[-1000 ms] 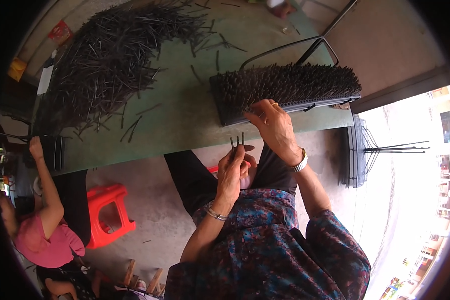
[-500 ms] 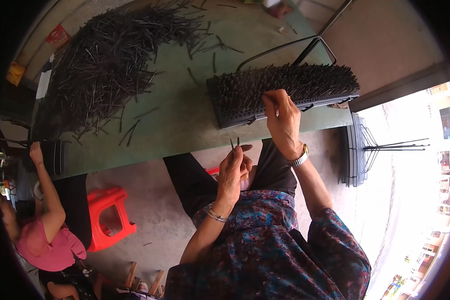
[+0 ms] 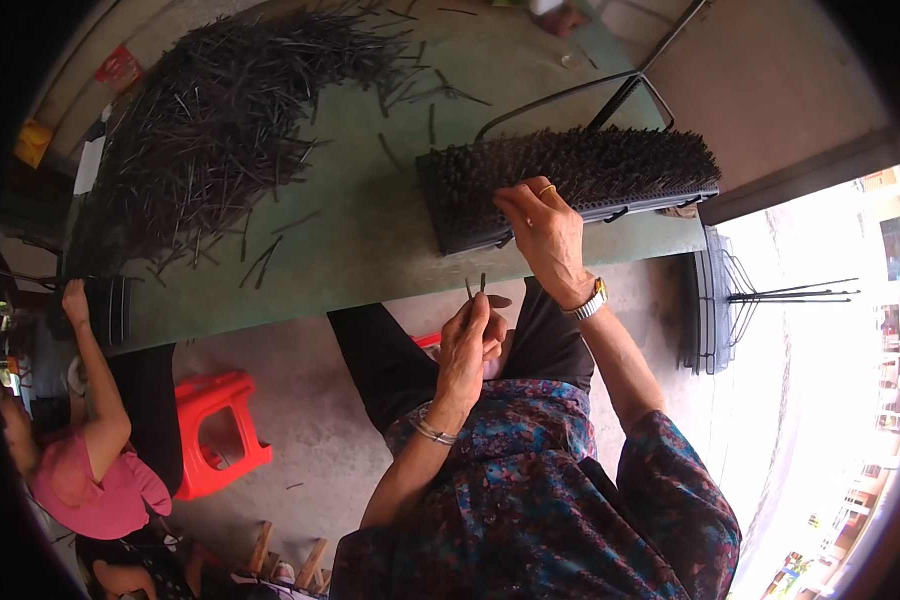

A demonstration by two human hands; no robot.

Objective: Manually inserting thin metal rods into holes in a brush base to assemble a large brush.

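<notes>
My left hand [image 3: 467,345], in front of the table's near edge, is closed in a pinch on a couple of short dark strips [image 3: 483,283] that stick up past the fingertips. Above the near edge of a long black block [image 3: 590,165], my right hand [image 3: 552,240] has thumb and fingertips pressed together. Whatever those fingertips hold, if anything, is hidden. Dense dark bristles cover most of the block's top, and a row of holes shows along its near side. A metal rod frame [image 3: 545,98] rises behind it.
A large heap of dark strips [image 3: 210,130] covers the left of the green table [image 3: 360,240], with loose ones scattered around. On the left a person in a pink top [image 3: 100,495] reaches to another dark block [image 3: 110,310]. A red stool [image 3: 245,440] and a wire rack [image 3: 710,310] stand beyond the table edge.
My right hand has shifted left along the block's near edge, fingertips still together. My left hand has moved slightly, keeping the strips.
</notes>
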